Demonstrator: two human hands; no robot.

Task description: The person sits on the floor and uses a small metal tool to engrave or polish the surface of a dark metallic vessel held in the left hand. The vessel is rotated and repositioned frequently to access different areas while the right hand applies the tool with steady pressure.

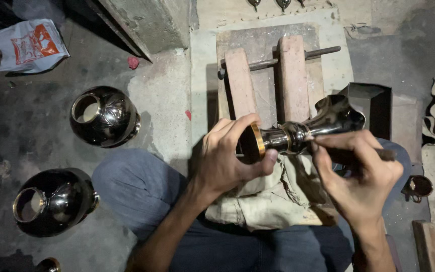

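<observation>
A dark, glossy metal vase (323, 123) with a brass-rimmed foot lies on its side across a beige cloth (273, 196) on my lap. My left hand (227, 156) grips the round foot end, fingers curled over the brass rim. My right hand (358, 168) pinches a thin engraving tool (373, 152), whose tip touches the narrow neck of the vase near its middle. The flared mouth of the vase points to the right, past my right hand.
A wooden screw clamp (268, 75) lies on a stone slab beyond the vase. Two round dark metal pots (104, 116) (51, 201) stand on the floor at left. A plastic bag (26, 45) is far left; a small cup (418, 186) sits at right.
</observation>
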